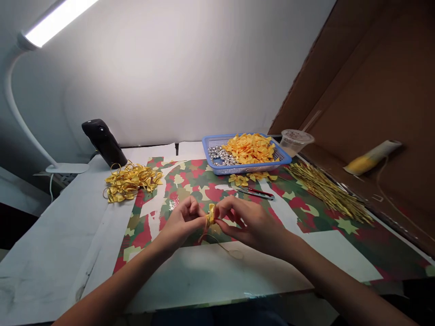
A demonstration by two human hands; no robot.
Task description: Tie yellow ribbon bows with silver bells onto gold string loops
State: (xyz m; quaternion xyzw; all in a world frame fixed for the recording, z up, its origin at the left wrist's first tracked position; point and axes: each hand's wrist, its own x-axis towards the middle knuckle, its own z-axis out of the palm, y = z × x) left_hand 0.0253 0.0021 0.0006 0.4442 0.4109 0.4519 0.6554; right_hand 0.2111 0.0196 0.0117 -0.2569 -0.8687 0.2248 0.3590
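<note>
Between my two hands is a small yellow ribbon bow [210, 214], held above the patterned table cover. My left hand [185, 219] pinches the bow's left side between thumb and fingertips. From the other side my right hand [249, 222] grips it, its thumb and forefinger closed at the bow's edge. A thin gold cord [220, 245] hangs below the bow and curls into a loop over the pale sheet. Just beyond my right hand lie small red-handled snips [260, 194]. Whether the cord is fixed to the bow is hidden by my fingers.
A blue basket [251, 169] holds yellow bows [253, 149] and silver beads [220, 156]. Corded bows [131, 181] are piled at left, near a black object [105, 142] and a lamp [16, 104]. Gold cords [329, 192] and a plastic cup [295, 141] are at right.
</note>
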